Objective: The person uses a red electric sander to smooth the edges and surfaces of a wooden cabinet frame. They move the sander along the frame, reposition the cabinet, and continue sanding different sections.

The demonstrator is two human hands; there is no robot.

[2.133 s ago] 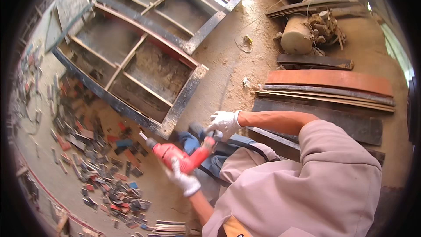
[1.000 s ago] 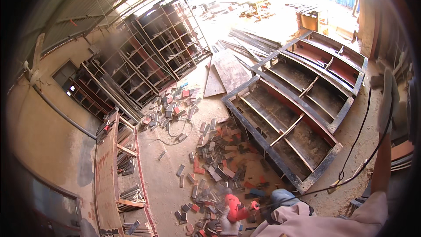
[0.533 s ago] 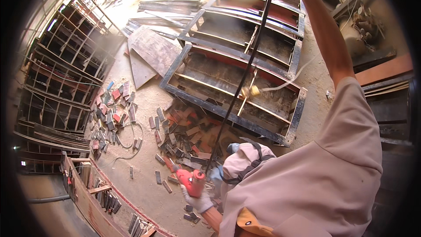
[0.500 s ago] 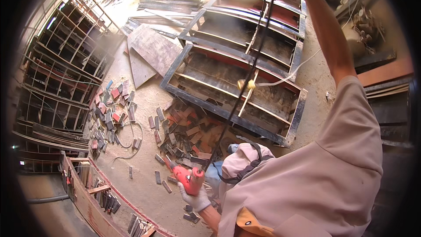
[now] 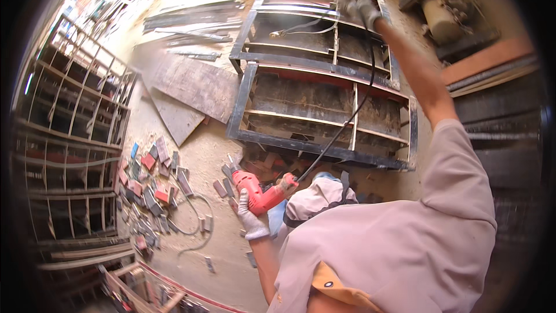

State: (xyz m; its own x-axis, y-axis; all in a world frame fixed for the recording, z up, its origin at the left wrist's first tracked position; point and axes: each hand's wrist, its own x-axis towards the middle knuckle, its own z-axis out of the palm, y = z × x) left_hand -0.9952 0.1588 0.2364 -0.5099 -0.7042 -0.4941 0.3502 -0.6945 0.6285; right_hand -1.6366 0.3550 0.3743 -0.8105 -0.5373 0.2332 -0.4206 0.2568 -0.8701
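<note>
My left hand (image 5: pixel 252 221), in a pale work glove, grips a red power drill (image 5: pixel 260 196) low in front of my body. The drill's tip points up and leftward, over the floor. A black power cord (image 5: pixel 347 120) leaves the drill's rear and rises to my right hand (image 5: pixel 362 11). That gloved hand is stretched far out above the dark metal frames, closed around the cord; its fingers are somewhat blurred. Close to it, a pale cord (image 5: pixel 310 29) with a small end piece hangs over a frame.
Dark rectangular frames (image 5: pixel 315 137) with thin crossbars lie ahead. Worn boards (image 5: pixel 200 84) sit left of them. Small red and grey blocks (image 5: pixel 152 197) are scattered on the floor, near a looped hose (image 5: pixel 211 211). Grid racks (image 5: pixel 72 122) stand at the left, a wooden crate (image 5: pixel 124 284) lower left.
My right hand has come down from the top edge to above the frames. The drill has shifted slightly up and turned. The yellow end piece over the near frame no longer shows there.
</note>
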